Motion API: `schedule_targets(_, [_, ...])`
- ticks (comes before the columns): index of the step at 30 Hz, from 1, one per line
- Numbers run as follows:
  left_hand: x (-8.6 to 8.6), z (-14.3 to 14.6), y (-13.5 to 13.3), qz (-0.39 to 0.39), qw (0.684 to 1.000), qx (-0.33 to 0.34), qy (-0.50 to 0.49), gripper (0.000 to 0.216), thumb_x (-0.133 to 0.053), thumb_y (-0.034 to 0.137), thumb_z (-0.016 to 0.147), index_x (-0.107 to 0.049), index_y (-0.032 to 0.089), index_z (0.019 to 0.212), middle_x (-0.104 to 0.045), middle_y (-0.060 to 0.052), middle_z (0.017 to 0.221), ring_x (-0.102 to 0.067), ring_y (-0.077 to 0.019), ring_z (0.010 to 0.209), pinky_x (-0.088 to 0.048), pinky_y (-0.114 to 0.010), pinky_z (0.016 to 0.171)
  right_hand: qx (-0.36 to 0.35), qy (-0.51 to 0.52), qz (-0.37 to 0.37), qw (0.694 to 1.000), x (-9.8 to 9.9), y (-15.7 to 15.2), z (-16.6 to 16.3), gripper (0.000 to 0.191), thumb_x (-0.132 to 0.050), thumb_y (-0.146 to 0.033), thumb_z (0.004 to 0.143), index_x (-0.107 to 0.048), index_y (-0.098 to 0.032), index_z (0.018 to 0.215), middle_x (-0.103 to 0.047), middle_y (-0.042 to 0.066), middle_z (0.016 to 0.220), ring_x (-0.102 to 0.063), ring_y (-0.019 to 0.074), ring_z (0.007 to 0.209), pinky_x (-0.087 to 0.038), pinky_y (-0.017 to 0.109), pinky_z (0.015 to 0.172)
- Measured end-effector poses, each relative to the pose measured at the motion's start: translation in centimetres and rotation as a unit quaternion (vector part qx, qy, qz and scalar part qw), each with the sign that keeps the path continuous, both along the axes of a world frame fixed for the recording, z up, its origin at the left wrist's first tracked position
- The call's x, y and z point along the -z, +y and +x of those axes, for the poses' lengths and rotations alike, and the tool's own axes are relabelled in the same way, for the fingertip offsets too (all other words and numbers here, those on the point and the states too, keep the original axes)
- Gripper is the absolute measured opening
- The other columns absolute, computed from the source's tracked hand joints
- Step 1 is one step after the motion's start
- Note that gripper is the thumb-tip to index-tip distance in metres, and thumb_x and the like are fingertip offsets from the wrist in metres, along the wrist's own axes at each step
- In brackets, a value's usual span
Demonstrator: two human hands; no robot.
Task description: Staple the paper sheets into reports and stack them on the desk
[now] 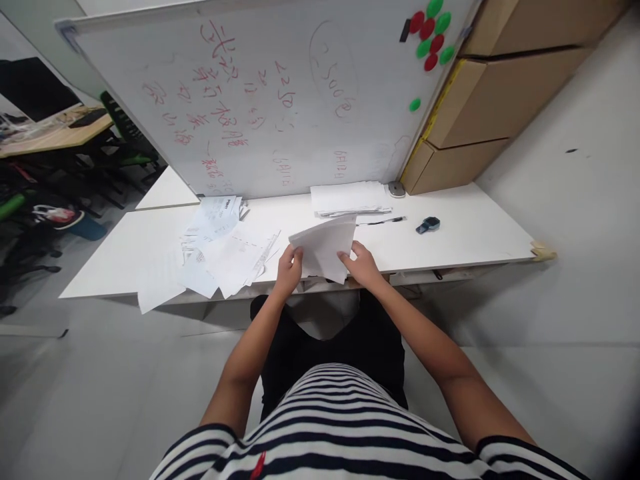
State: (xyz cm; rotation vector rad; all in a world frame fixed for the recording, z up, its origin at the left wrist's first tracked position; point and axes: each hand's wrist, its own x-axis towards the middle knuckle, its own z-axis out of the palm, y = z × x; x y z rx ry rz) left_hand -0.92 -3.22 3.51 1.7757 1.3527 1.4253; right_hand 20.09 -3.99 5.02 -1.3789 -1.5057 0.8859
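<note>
My left hand and right hand each pinch one side of a sheet, holding it tilted at the table's front edge; whether it is a single page, I can't tell. Behind it, a stack lies fairly squared below the whiteboard, while to my left loose papers fan out untidily, some overhanging the edge. I'd judge this paper handling only partway: the stack looks orderly, the sheet is in hand, and the spread lies unsquared.
</note>
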Motion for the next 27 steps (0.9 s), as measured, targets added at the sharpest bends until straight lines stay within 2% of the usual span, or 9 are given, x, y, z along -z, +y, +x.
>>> schedule_targets(3, [-0.2,-0.1,-0.4,0.012,1.0,-0.006,0.021,0.035,-0.042,0.046,0.095,-0.063,0.02,0.104,-0.067,-0.008,0.1,-0.062,-0.0217,0.098,-0.048,-0.035,0.086,-0.006,-0.009,0.027,1.0,0.6,0.6,-0.2,0.027,-0.053,-0.038,0.084,-0.067,-0.021,0.099,-0.068,0.007,0.103,-0.061,0.0247,0.098,-0.047,0.042,0.089])
schedule_targets(9, [-0.8,0.1,-0.1,0.067,0.996,-0.048,0.046,0.038,-0.041,0.048,0.094,-0.062,0.02,0.11,-0.067,-0.01,0.106,-0.059,-0.0236,0.105,-0.045,-0.037,0.09,0.003,-0.035,0.155,0.987,-0.2,1.2,0.0,0.031,-0.048,-0.044,0.09,-0.066,-0.023,0.104,-0.066,0.007,0.103,-0.057,0.0239,0.102,-0.045,0.04,0.09])
schedule_targets(11, [-0.4,0.2,0.1,0.047,0.997,-0.045,0.04,0.039,-0.041,0.05,0.094,-0.063,0.02,0.105,-0.067,-0.01,0.102,-0.06,-0.0229,0.101,-0.046,-0.036,0.088,0.007,-0.043,0.144,0.989,0.2,1.2,0.0,0.032,-0.048,-0.045,0.089,-0.066,-0.023,0.104,-0.066,0.008,0.103,-0.057,0.0242,0.102,-0.044,0.041,0.09])
schedule_targets(14, [0.6,0.6,0.3,-0.01,0.999,-0.038,0.008,0.039,-0.043,0.053,0.092,-0.062,0.02,0.101,-0.066,-0.008,0.097,-0.061,-0.0205,0.094,-0.046,-0.033,0.084,-0.003,-0.026,0.076,0.997,1.8,1.2,-0.2,0.032,-0.049,-0.045,0.088,-0.067,-0.023,0.103,-0.066,0.007,0.105,-0.058,0.0235,0.1,-0.045,0.041,0.088])
schedule_targets(17, [1.5,0.9,0.4,-0.054,0.998,-0.021,-0.036,0.04,-0.05,0.052,0.088,-0.056,0.021,0.113,-0.063,-0.008,0.105,-0.06,-0.0198,0.099,-0.046,-0.032,0.084,0.011,-0.008,0.032,0.999,3.6,1.1,-0.3,0.033,-0.05,-0.045,0.086,-0.066,-0.023,0.104,-0.065,0.007,0.108,-0.058,0.023,0.099,-0.046,0.04,0.086])
schedule_targets(19, [1.6,1.0,0.3,-0.066,0.997,-0.011,-0.048,0.044,-0.055,0.049,0.086,-0.052,0.021,0.12,-0.062,-0.009,0.111,-0.059,-0.0203,0.104,-0.046,-0.033,0.087,0.012,0.003,0.035,0.999,4.3,1.0,-0.3,0.032,-0.052,-0.044,0.084,-0.066,-0.022,0.103,-0.065,0.008,0.11,-0.058,0.0235,0.101,-0.046,0.04,0.088])
schedule_targets(23, [0.5,0.7,-0.1,-0.047,0.998,0.009,-0.039,0.048,-0.06,0.039,0.084,-0.051,0.018,0.126,-0.061,-0.011,0.117,-0.059,-0.0218,0.106,-0.045,-0.035,0.092,-0.025,0.042,0.064,0.997,4.0,0.7,0.1,0.032,-0.057,-0.035,0.075,-0.065,-0.02,0.102,-0.066,0.009,0.111,-0.059,0.0252,0.105,-0.045,0.039,0.091])
schedule_targets(27, [-0.7,0.2,-0.6,-0.027,0.998,0.031,-0.038,0.048,-0.061,0.034,0.082,-0.052,0.019,0.127,-0.058,-0.011,0.125,-0.056,-0.023,0.112,-0.043,-0.035,0.095,0.001,0.061,0.038,0.997,2.7,0.5,0.4,0.034,-0.053,-0.03,0.075,-0.065,-0.021,0.105,-0.066,0.006,0.112,-0.06,0.025,0.102,-0.047,0.038,0.087])
